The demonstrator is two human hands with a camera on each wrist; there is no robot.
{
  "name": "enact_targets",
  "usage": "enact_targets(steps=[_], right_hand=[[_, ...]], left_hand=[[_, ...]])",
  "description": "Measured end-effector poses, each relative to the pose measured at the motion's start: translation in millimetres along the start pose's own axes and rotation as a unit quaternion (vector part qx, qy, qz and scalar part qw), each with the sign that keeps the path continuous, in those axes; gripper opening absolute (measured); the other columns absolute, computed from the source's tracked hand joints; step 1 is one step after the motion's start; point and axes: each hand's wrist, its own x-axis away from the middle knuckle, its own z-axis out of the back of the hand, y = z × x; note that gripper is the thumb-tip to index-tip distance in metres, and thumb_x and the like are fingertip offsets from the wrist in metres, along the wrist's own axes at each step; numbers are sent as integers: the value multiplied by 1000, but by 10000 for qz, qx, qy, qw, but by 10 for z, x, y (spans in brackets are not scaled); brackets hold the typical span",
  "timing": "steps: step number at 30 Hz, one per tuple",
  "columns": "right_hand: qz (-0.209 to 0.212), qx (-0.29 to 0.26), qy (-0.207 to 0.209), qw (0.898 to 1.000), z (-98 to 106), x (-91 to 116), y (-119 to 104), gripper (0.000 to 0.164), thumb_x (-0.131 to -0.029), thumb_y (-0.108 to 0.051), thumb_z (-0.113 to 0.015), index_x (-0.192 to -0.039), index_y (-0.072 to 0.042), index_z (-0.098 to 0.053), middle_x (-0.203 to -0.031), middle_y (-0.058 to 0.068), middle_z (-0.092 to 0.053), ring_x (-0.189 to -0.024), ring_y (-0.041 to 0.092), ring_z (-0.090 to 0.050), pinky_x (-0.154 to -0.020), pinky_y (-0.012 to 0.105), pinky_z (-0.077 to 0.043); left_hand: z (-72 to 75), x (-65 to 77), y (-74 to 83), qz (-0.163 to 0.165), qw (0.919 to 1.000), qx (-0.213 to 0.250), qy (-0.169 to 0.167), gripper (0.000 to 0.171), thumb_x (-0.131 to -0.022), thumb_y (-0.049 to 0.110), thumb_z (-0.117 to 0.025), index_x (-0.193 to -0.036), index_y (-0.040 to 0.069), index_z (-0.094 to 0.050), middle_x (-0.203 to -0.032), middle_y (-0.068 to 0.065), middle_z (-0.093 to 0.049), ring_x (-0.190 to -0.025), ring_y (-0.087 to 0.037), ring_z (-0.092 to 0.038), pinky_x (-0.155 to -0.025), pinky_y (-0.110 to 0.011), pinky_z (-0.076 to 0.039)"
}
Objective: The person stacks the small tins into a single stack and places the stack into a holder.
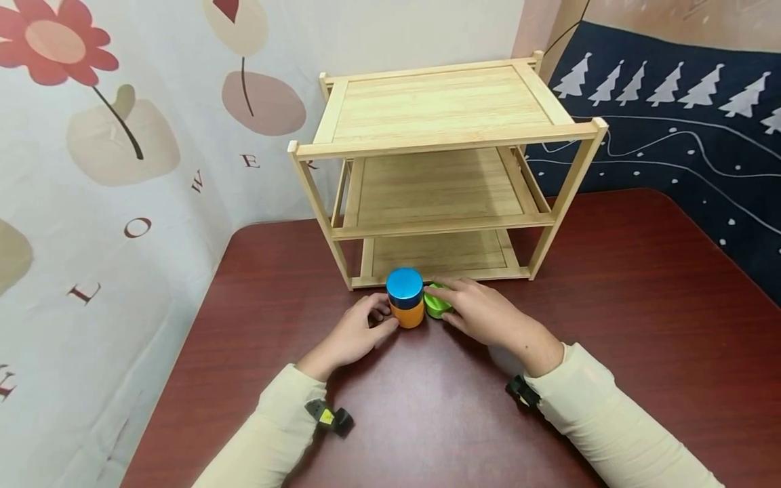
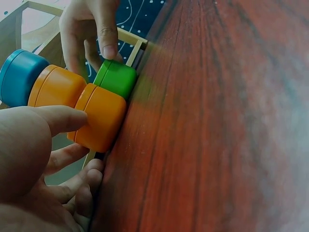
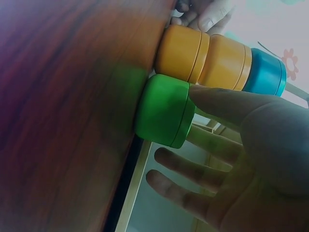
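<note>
- Left hand grips a glossy round orange bottom cup, near head-view centre.
- Right hand pinches a glossy round green cup alongside.
- Both likely light, stiff, slick; grasp sides.

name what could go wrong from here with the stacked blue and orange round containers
The stack of one blue and two orange round containers might topple if the left hand at its base nudges it. The squat green round container sits close beside it, so the right hand could knock the stack when moving.
</note>
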Motion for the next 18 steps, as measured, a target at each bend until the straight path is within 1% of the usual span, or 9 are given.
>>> enact_targets(steps=[8,14,18], right_hand=[[87,3,134,9999,16,-5,21,50,-91,-14,-73,-139,-10,-59,-144,16,-56,-126,36,-59,-101,50,-50],[43,-39,26,10000,-5,-4,24,50,-92,-14,-72,-140,-12,-59,-145,14,-55,-127,35,-58,-102,50,-50],[80,-6,48,10000,0,-1,14,50,-92,-15,-72,-140,-12,-58,-144,14,-56,-126,35,-59,-101,50,-50]], left_hand=[[11,-10,25,-30,10000,-12,20,44,-95,22,-68,-134,7,-57,-114,-10,-64,-103,-22,-60,-92,-39,-49],[0,1,26,40,10000,-40,10,45,-95,22,-68,-135,6,-56,-115,-10,-65,-104,-23,-60,-94,-39,-49],[0,7,34,50,10000,-24,14,46,-95,22,-68,-136,6,-55,-116,-11,-64,-104,-24,-61,-94,-40,-49]])
